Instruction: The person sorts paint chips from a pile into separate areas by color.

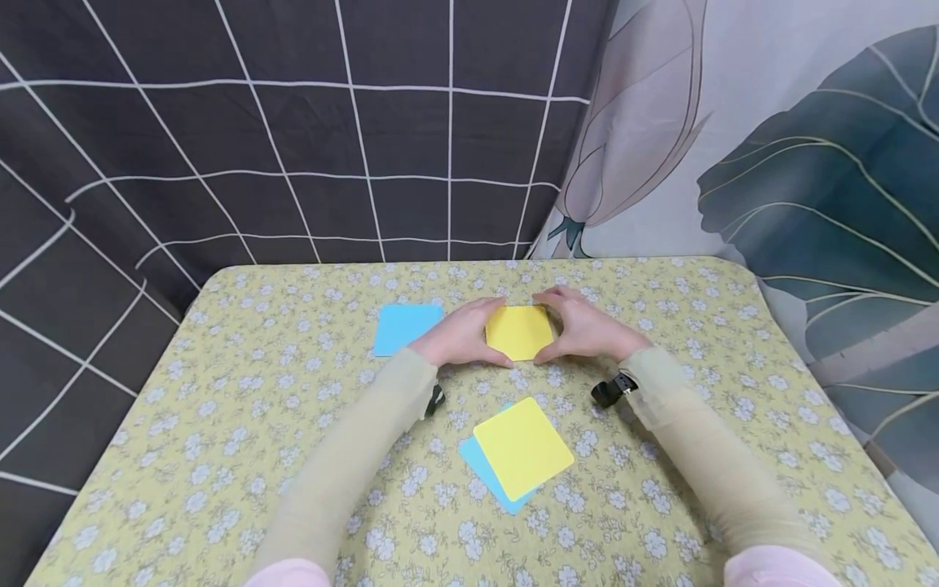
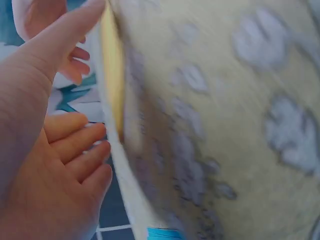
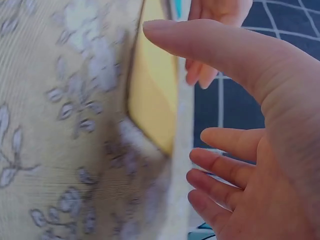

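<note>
A yellow paper square (image 1: 519, 333) lies near the table's far side, between my two hands. My left hand (image 1: 469, 333) curves around its left side, thumb at the near edge and fingers at the far edge. On the other side my right hand (image 1: 583, 326) mirrors this, thumb by the near right corner. Both hands' fingers look spread and relaxed in the wrist views, and neither visibly grips the paper; whether they touch it is hard to tell. A blue paper square (image 1: 402, 326) lies left of my left hand, partly hidden by it.
Closer to me, a second yellow square (image 1: 524, 448) lies turned on top of another blue square (image 1: 506, 496). A floral cloth (image 1: 242, 408) covers the table. Dark gridded fabric (image 1: 293, 130) and a leaf-patterned curtain (image 1: 829, 204) hang behind and beside it.
</note>
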Motion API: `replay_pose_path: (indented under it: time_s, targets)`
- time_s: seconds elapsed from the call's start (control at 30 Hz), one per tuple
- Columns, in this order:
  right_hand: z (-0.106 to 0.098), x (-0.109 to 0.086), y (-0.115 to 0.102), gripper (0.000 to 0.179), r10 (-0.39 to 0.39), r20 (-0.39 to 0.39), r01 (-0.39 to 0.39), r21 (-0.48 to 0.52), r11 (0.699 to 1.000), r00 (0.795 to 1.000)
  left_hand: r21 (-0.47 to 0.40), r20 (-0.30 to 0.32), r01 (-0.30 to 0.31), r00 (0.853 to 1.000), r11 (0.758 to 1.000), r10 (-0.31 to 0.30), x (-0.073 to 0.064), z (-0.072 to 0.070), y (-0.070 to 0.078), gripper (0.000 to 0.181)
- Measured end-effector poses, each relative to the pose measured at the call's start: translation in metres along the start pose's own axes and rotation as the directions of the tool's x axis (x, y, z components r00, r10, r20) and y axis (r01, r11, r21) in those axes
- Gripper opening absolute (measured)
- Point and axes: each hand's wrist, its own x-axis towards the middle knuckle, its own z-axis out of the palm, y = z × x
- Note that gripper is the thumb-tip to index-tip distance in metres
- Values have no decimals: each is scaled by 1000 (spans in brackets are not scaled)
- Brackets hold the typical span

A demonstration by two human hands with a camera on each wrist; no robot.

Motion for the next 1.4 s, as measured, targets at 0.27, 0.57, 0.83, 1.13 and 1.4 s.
replay_pose_path:
  time_s: [0.27,0.57,0.83,1.13,1.4]
  targets:
    - [-12,-25,-23,107,-69,-28,68,-48,997,997,-27,-64,0,998,1000,-2,-30,-5,21,107]
    - [-5,-60,-38,108,-117,-18,114,-99,989,993,67,1,-33,999,997,33,-81,8,52,113]
    - [5,-83,-48,108,-140,1,140,-94,986,990,123,14,-59,998,991,57,-112,30,69,115]
    - [13,-97,-57,109,-150,42,153,-80,985,988,163,9,-17,1000,986,16,-133,48,79,119]
    - [29,-104,-60,112,-202,109,208,-44,977,973,238,6,-57,998,970,57,-140,58,82,120]
